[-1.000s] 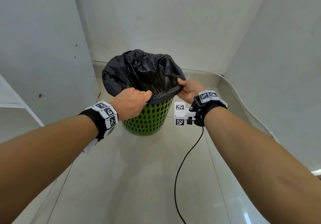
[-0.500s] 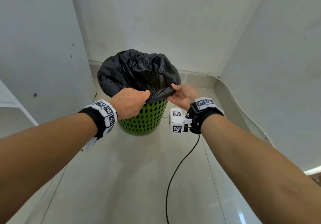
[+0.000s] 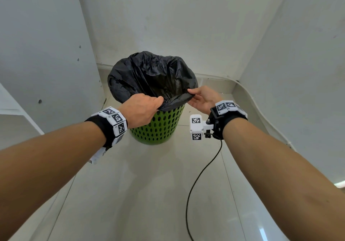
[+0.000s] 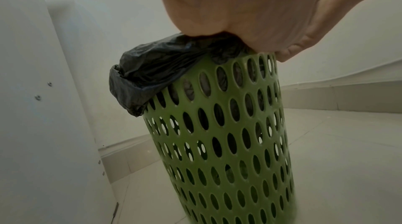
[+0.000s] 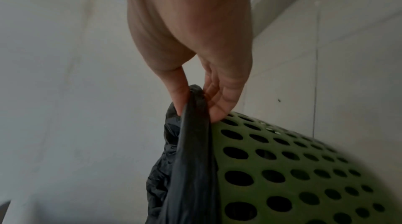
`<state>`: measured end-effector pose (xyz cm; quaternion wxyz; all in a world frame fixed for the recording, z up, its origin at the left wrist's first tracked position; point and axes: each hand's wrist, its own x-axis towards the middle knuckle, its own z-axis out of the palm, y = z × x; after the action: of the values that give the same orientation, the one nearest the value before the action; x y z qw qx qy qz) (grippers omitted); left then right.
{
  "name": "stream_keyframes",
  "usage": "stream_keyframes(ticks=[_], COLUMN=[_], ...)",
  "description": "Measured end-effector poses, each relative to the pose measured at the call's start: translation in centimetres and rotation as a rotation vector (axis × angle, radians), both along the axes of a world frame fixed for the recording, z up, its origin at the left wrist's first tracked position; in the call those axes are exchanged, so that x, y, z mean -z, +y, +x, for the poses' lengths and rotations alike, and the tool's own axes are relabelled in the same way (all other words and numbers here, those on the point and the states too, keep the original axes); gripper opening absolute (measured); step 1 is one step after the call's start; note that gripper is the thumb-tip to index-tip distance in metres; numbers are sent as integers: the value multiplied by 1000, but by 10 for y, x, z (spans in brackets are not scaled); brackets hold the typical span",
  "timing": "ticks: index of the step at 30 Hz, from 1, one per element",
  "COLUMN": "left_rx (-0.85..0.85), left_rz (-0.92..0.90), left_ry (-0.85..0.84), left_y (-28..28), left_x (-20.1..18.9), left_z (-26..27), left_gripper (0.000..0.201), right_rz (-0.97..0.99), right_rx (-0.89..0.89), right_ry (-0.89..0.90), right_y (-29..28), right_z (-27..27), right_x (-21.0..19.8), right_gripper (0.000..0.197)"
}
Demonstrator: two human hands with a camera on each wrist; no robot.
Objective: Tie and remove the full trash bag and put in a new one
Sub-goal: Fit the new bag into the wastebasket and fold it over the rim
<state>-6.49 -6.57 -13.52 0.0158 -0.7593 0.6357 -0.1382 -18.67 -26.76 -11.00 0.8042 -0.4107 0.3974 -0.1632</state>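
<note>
A black trash bag (image 3: 149,76) lines a green perforated bin (image 3: 160,126) on the floor, its edge folded over the rim. My left hand (image 3: 143,108) grips the bag's near edge at the rim; the left wrist view shows the black trash bag (image 4: 152,71) bunched under that left hand (image 4: 250,26) on the green bin (image 4: 222,141). My right hand (image 3: 201,98) pinches the bag's near-right edge between thumb and fingers. In the right wrist view the right hand (image 5: 193,93) holds a taut fold of the trash bag (image 5: 191,150) beside the bin (image 5: 293,167). The bag's contents are hidden.
White walls (image 3: 177,20) close in the bin on three sides, with a white panel (image 3: 43,53) at the left. A black cable (image 3: 203,173) trails from my right wrist over the pale tiled floor (image 3: 145,194).
My right hand has shifted its hold along the bag's rim toward the left hand and lifted the edge slightly. The left hand keeps its grip.
</note>
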Motion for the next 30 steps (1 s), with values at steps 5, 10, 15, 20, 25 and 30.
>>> stream_keyframes(ticks=[5,10,15,20,25,30], left_rx=[44,58,44,8,64,112], left_rz=[-33,-32,-10,21,44,-19], left_ry=[-14,8,33,22,41,73], left_y=[3,7,6,0,1,15], left_x=[-1,0,-1,-2,-5,-14], left_z=[1,0,1,4,9,18], left_gripper=[17,9,7,8,15,41], right_rz=[0,3,4,-180,-307,-1470], right_rx=[54,57,75,-111,33,-6], right_ry=[49,49,4,213,247,198], right_y=[-11,-19,-12,0,8,47], right_z=[1,6,4,-2,-3,-3], right_x=[0,-10,-5,-3,-2,-15], right_gripper=[27,26,5,32,48,61])
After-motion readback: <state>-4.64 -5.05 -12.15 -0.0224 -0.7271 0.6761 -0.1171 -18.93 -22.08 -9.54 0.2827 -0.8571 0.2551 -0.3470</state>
